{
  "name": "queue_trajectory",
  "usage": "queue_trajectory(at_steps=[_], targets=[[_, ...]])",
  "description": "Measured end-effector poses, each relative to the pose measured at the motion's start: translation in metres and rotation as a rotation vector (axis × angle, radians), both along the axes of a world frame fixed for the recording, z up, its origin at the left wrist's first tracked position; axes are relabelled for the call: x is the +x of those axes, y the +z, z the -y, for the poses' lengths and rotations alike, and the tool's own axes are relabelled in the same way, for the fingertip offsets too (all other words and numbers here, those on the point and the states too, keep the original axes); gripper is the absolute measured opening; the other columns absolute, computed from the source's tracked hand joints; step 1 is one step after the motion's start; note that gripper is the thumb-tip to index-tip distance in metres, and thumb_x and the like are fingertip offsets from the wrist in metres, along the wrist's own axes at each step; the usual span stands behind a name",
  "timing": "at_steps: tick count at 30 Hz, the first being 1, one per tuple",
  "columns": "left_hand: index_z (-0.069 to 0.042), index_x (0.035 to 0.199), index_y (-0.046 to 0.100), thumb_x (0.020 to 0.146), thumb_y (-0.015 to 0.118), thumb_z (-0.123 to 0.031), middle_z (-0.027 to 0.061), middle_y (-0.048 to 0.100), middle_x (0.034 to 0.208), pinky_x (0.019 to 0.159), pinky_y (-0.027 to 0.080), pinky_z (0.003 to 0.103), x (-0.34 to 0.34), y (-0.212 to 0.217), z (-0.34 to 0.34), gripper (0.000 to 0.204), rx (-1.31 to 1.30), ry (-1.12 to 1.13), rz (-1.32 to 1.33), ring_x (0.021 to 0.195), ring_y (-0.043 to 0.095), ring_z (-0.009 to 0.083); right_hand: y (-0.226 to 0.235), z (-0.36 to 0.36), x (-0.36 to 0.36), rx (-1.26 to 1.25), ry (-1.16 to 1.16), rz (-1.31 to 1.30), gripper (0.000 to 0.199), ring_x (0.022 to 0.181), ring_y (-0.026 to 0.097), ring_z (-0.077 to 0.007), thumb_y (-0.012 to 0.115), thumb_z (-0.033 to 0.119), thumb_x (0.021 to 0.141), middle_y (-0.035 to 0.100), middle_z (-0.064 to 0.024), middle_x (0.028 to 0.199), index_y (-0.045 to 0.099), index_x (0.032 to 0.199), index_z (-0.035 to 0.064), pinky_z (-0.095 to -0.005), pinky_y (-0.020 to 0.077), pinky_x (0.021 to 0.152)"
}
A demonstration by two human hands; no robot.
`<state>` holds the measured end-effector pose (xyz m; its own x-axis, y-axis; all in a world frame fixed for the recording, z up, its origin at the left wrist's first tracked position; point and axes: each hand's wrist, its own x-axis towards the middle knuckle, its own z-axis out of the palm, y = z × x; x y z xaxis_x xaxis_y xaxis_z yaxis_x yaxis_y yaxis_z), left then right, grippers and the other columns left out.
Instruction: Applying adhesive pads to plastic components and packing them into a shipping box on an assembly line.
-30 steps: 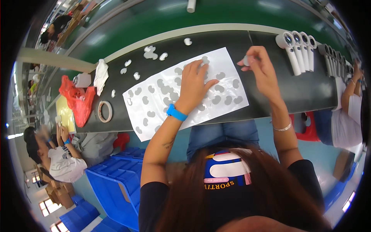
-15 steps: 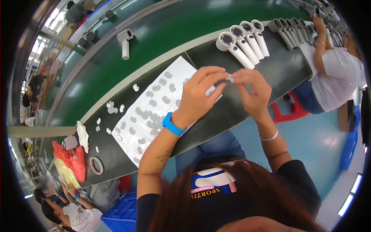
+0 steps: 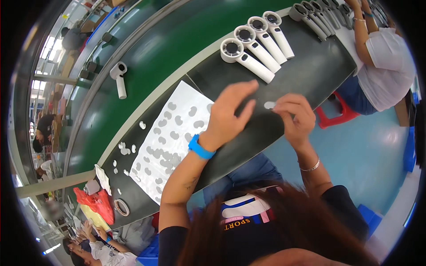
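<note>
Between the thumb and fingers of my right hand (image 3: 295, 116) is a small pale, kidney-shaped sticker (image 3: 269, 105), held above the dark bench. My left hand (image 3: 228, 113) hovers a short way to its left, thumb and fingers apart, with nothing in it. Under and beyond my left wrist lies a white sheet (image 3: 149, 141) carrying many grey kidney-shaped stickers (image 3: 178, 120). Past my hands, several white handheld fans (image 3: 254, 65) lie side by side on the bench, their round heads toward the green belt.
Small white scraps (image 3: 142, 125) are scattered left of the sheet. A tape roll (image 3: 121, 207) and a red plastic bag (image 3: 95, 205) lie at the bench's left end. One fan (image 3: 120, 80) rests on the green conveyor belt (image 3: 151, 57). A co-worker (image 3: 386, 66) sits at right beside grey fans (image 3: 310, 20).
My hands have parted: both were pinching at a small pale piece, and now only my right holds the sticker. My left hand has opened. The view has shifted, moving the bench and fans in the picture.
</note>
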<state>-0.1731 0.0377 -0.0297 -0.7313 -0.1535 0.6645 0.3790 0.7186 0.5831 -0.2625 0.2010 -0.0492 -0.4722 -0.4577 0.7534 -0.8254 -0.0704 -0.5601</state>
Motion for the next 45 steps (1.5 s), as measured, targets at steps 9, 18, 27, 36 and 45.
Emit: queue_trajectory(at_steps=[9, 18, 27, 36, 45], targets=[[-0.006, 0.100, 0.056, 0.071, 0.060, -0.004, 0.0086, 0.055, 0.099, 0.085, 0.043, 0.033, -0.091, -0.038, 0.027, 0.029, -0.708, 0.040, 0.141, 0.098, 0.054, 0.0237, -0.009, -0.021, -0.004, -0.053, -0.167, 0.386, 0.020, 0.076, 0.058, -0.0159, 0.067, -0.012, 0.072, 0.060, -0.0089, 0.086, 0.063, 0.089, -0.0013, -0.0238, 0.0471, 0.071], [-0.009, 0.095, 0.060, 0.066, 0.068, -0.001, 0.0071, 0.053, 0.094, 0.069, 0.046, 0.035, -0.037, 0.004, 0.027, 0.031, -0.455, 0.073, 0.050, 0.081, 0.056, 0.0218, 0.016, -0.016, 0.007, -0.093, 0.003, 0.389, 0.018, 0.081, 0.056, -0.0165, 0.065, -0.013, 0.073, 0.059, -0.0086, 0.085, 0.061, 0.086, -0.0017, -0.0250, 0.0450, 0.073], [-0.002, 0.104, 0.061, 0.069, 0.073, 0.007, 0.0081, 0.064, 0.101, 0.066, 0.054, 0.026, 0.028, 0.004, 0.007, 0.039, 0.316, 0.260, 0.156, 0.082, 0.064, 0.0144, 0.046, 0.020, 0.030, -0.125, 0.236, 0.815, 0.014, 0.073, 0.054, -0.0098, 0.070, -0.003, 0.078, 0.064, -0.0061, 0.086, 0.065, 0.091, -0.0026, -0.0226, 0.0440, 0.070], [0.003, 0.115, 0.060, 0.072, 0.063, 0.018, 0.0157, 0.056, 0.121, 0.079, 0.058, 0.029, 0.048, 0.010, 0.005, 0.046, 0.675, 0.014, 0.173, 0.098, 0.061, 0.0205, 0.056, 0.034, 0.038, -0.059, 0.356, 0.895, 0.010, 0.095, 0.063, -0.0195, 0.062, -0.007, 0.081, 0.065, -0.0135, 0.094, 0.062, 0.091, -0.0036, -0.0249, 0.0486, 0.079], [0.002, 0.123, 0.055, 0.074, 0.068, 0.009, 0.0179, 0.051, 0.128, 0.080, 0.057, 0.030, 0.050, 0.016, 0.007, 0.051, 0.895, -0.172, 0.218, 0.105, 0.059, 0.0232, 0.058, 0.036, 0.032, -0.004, 0.347, 0.871, 0.009, 0.095, 0.064, -0.0209, 0.066, -0.006, 0.080, 0.064, -0.0111, 0.086, 0.063, 0.088, -0.0059, -0.0290, 0.0511, 0.082]])
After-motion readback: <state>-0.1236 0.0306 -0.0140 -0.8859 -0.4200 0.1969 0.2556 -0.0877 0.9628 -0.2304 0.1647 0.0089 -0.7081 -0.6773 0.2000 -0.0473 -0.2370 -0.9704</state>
